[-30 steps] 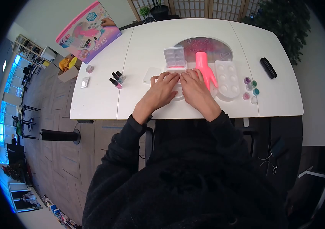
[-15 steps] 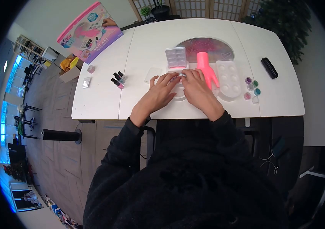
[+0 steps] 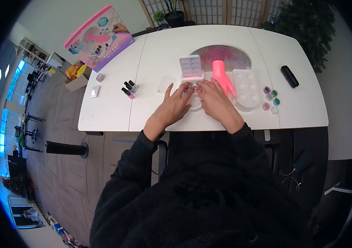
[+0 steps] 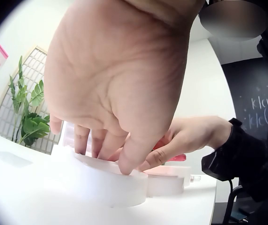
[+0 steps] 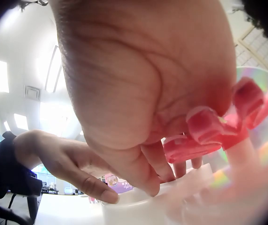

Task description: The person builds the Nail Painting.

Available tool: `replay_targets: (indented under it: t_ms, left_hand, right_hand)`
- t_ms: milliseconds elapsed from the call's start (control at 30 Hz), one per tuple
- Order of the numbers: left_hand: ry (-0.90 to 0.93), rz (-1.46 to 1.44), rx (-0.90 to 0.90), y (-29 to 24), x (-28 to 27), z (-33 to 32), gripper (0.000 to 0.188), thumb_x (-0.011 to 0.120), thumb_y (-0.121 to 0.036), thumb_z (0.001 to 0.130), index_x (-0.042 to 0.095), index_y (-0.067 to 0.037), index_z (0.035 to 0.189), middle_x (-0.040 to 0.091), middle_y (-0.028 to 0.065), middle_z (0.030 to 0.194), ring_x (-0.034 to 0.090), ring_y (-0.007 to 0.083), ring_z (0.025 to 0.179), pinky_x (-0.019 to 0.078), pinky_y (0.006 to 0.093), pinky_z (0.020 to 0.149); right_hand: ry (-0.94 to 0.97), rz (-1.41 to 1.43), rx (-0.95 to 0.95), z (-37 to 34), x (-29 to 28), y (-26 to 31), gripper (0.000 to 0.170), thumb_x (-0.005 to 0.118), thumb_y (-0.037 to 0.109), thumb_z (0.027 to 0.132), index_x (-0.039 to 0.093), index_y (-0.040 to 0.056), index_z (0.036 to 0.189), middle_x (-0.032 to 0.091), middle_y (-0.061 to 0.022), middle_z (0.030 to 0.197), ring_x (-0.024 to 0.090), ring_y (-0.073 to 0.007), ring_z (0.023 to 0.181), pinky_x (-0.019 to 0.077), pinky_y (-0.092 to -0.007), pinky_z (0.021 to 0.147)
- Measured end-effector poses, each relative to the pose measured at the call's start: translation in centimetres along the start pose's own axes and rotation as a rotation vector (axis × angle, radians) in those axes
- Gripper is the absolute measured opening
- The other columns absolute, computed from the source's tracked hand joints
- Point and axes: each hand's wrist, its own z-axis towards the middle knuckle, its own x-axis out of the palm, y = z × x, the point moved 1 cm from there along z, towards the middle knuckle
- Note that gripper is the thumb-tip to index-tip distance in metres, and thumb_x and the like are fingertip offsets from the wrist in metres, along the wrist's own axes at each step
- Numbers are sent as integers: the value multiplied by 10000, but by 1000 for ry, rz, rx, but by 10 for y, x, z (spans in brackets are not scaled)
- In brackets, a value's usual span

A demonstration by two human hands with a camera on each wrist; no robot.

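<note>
My left hand (image 3: pixel 170 108) reaches into a white round-fronted base (image 3: pixel 195 108) with its fingers spread and its thumb at the rim. From the other side my right hand (image 3: pixel 217 103) bends its fingers down into the same base. A small pale clear piece (image 3: pixel 195 84) shows between the two sets of fingertips, which partly hide it. Behind them stands a raised clear compartment lid (image 3: pixel 190 66). A pink plastic model hand (image 3: pixel 224 79), fingers toward me, lies right beside my right hand; its pink fingers (image 5: pixel 204 125) overlap my right hand in the right wrist view.
A white palette with round wells (image 3: pixel 246 87) adjoins the model hand, before a shiny oval panel (image 3: pixel 221 57). Several small glitter pots (image 3: pixel 269 97) and a black case (image 3: pixel 289 76) lie right. Nail polish bottles (image 3: pixel 129 89) and a nail art box (image 3: pixel 99 39) are left.
The fingertips of both hands have parted a little over the base, showing the small pale piece between them. My left hand's fingers have spread wider. The head view has tilted slightly.
</note>
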Motion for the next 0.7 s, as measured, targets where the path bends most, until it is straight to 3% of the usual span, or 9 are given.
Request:
replay_targets:
  t_ms: [167, 400, 700]
  left_hand:
    - [-34, 14, -39, -1, 2, -2, 534, 703, -140, 948, 525, -47, 1442, 518, 120, 1463, 522, 279, 1379, 283, 592, 1212]
    - [15, -3, -73, 0, 4, 5, 485, 699, -138, 956, 554, -38, 1408, 533, 116, 1446, 554, 271, 1338, 287, 612, 1195]
    - [-78, 36, -87, 0, -1, 0, 504, 734, -139, 915, 575, -87, 1391, 479, 83, 1522, 411, 264, 1470, 268, 603, 1200]
  right_hand:
    - [-25, -39, 2, 1, -1, 2, 307, 575, 5, 915, 698, -93, 1178, 627, -200, 1360, 531, -328, 1358, 322, -509, 1232]
    - [-86, -100, 7, 0, 5, 7, 297, 578, 9, 916, 691, -92, 1172, 632, -182, 1329, 534, -327, 1328, 335, -511, 1213]
    - [-101, -189, 17, 2, 14, 11, 300, 560, 23, 934, 687, -85, 1184, 638, -176, 1280, 521, -342, 1324, 319, -527, 1212]
